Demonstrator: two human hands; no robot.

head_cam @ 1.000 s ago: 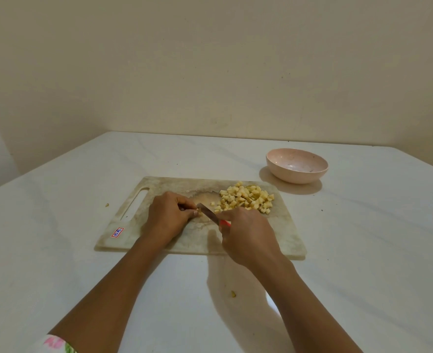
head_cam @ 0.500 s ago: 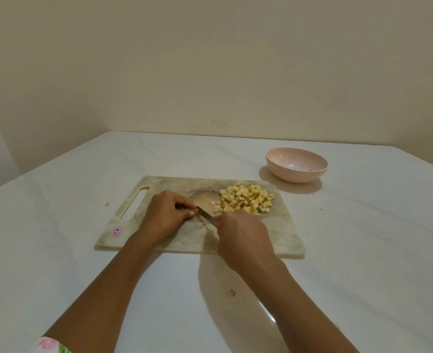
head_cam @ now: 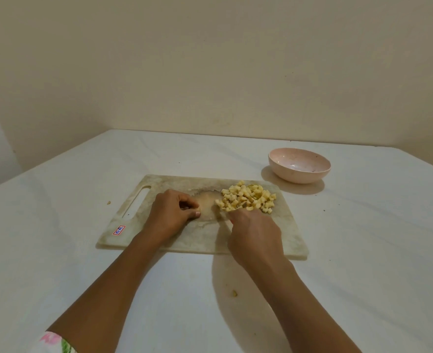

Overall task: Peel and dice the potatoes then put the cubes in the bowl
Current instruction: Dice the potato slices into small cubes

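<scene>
Marbled beige rectangular cutting board lies mid-frame on white counter, open surface all round. Pink round bowl stands apart, upper right. Pile of pale yellow potato cubes sits on the board's far-right part, long axis left-right. Left hand grip curled on board; contents: cannot tell. Right hand grip closed round blurred red-handled knife at the pile's near edge.

Under the right hand, the knife nearly all hidden (blade a blur)
</scene>
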